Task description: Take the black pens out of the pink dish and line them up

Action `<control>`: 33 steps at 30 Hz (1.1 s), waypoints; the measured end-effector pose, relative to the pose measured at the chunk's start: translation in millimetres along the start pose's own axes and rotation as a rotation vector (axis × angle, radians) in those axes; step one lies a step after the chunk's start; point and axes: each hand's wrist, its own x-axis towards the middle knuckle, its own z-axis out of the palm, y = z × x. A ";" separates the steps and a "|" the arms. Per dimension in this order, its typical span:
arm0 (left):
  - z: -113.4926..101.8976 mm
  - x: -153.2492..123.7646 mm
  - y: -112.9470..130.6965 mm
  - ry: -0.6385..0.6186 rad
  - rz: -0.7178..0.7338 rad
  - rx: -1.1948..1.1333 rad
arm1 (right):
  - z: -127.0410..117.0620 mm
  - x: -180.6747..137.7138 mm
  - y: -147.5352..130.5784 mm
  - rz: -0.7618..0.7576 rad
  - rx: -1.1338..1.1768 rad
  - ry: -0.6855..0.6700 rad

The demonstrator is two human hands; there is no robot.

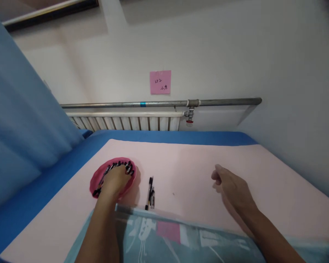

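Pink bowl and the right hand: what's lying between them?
Two black pens lie close together on the pink sheet, between the pink bowl and the right hand. The rest of that stretch is bare. The head view shows it.

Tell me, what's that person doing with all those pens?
The person's left hand is down inside a pink dish filled with black pens; whether its fingers have closed on any cannot be seen. Two more pens lie beside the dish on the pale pink sheet. The right hand hovers over the sheet, loosely curled, with nothing showing in it. A see-through bluish pouch lies at the near edge.
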 end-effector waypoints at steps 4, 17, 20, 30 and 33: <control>3.5 1.2 3.9 -0.051 -0.002 0.078 | 0.9 0.5 3.9 -0.058 -0.024 -0.028; 11.5 8.2 0.9 -0.066 -0.020 0.140 | 1.3 0.8 9.2 -0.266 -0.169 -0.108; 14.5 10.2 -0.4 -0.022 -0.040 0.100 | 1.4 2.0 9.7 -0.301 -0.217 -0.122; 5.8 0.2 13.9 0.054 0.128 -0.816 | 4.1 2.5 10.1 -0.372 -0.223 -0.142; 14.8 -7.3 37.4 -0.220 0.274 -1.448 | 6.0 1.3 9.1 -0.398 -0.167 -0.143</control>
